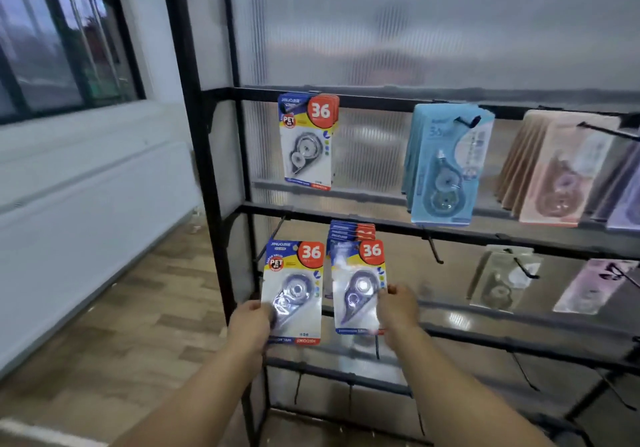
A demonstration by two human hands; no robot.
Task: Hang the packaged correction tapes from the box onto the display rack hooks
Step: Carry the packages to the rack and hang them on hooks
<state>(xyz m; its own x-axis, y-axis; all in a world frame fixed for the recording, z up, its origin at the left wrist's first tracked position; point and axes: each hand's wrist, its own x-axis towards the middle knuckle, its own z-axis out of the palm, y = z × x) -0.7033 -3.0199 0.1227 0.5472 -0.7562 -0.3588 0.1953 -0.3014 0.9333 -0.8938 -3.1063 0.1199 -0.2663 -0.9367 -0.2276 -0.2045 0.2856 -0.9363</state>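
Head view of a restocking step, read left to right. A window (62,38) and plank floor (138,308) border the black rack (204,169), whose rails carry forward-sloping hooks so that carded packs hang face-out. The left hand (251,325) grasps the left pack (292,290) by its lower left corner, fingers curled round the card. It holds the pack upright and facing the viewer, just below a bare hook (270,238) on the middle rail. This low grip leaves the card's top edge free, probably in readiness for threading onto that hook. Above, on the top rail, hangs a top stack (306,141) of the same red-and-blue product. The right hand (398,311) pinches the right edge of the right pack (358,287), the front card of a lower stack (353,232) on the middle rail. Whether this card's hole already sits on its hook cannot be told, since the hook is hidden behind the cards. A side grip of this kind suits sliding or squaring a card along a hook. Further right, a second hook (433,245) projects bare from the middle rail. Blue packs (446,166) and beige packs (561,169) fill the top rail, with a clear pack (502,280) and a pink pack (588,287) below. The supply box is out of view. With two stacks hung and hooks still bare, the task appears partly done.
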